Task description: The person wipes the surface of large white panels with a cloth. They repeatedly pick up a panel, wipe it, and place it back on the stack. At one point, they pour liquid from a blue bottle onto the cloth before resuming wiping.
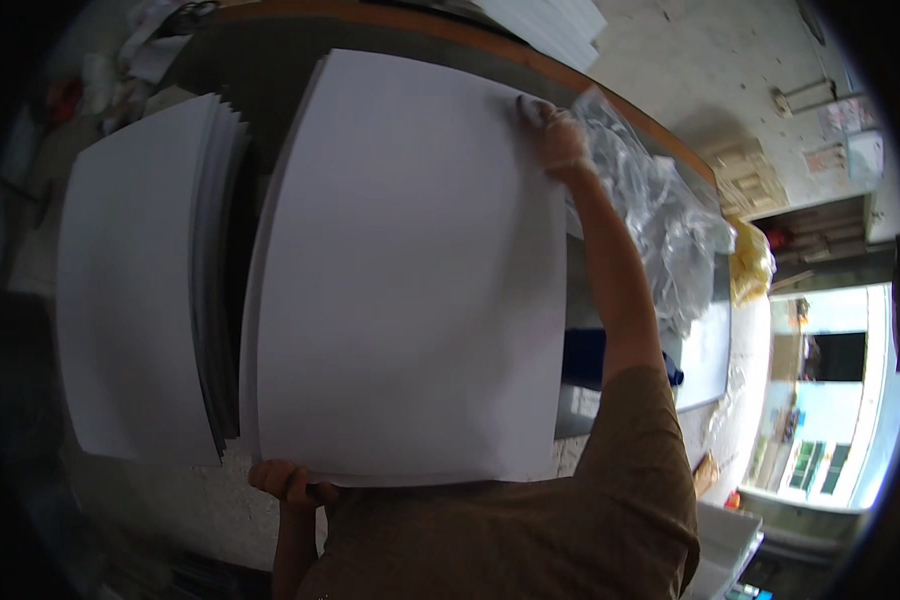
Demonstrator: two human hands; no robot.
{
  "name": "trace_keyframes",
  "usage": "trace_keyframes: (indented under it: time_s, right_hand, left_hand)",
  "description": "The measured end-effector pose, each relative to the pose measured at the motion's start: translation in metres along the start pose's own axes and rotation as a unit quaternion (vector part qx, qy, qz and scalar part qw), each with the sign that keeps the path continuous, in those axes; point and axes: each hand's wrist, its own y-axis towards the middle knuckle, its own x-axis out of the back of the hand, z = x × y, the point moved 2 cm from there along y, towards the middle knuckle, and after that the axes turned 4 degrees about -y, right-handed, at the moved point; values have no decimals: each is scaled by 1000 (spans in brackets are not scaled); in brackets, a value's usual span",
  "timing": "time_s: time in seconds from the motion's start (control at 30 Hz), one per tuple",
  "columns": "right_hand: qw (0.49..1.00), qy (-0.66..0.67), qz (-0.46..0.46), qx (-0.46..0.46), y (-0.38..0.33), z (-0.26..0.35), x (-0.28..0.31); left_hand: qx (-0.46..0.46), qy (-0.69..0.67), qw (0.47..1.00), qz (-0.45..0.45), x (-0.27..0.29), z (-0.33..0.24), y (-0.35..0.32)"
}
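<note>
Large white sheets [410, 270], paper or thin board, lie in a stack in front of me, with slightly staggered edges along the left side. At the near left corner, my left hand [288, 482] is closed around the edge, fingers curled; a small dark thing by the fingertips is too unclear to name. My right arm reaches across to the far right edge, where my right hand [562, 140] grips the top sheet near its corner. A small dark spot or object shows by those fingers, and the sheet hides part of them. A second white stack [135, 290] stands to the left, its layers fanned.
Crumpled clear plastic film [660, 220] covers the right of the dark table [260, 50]. A dark blue object [583, 358] lies partly behind my right arm. Farther right are a yellow plastic bag [750, 262] and brown cardboard [745, 178]. More white sheets [550, 25] lie beyond the table.
</note>
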Motion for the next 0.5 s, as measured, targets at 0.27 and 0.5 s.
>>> trace_keyframes:
  time_s: [0.27,0.5]
  right_hand:
    - [893,340,-10,-295,43,-34,-27]
    - [903,338,9,-265,-134,35,41]
  left_hand:
    - [29,-17,997,65,14,-6,4]
    - [104,-118,975,155,42,-18,59]
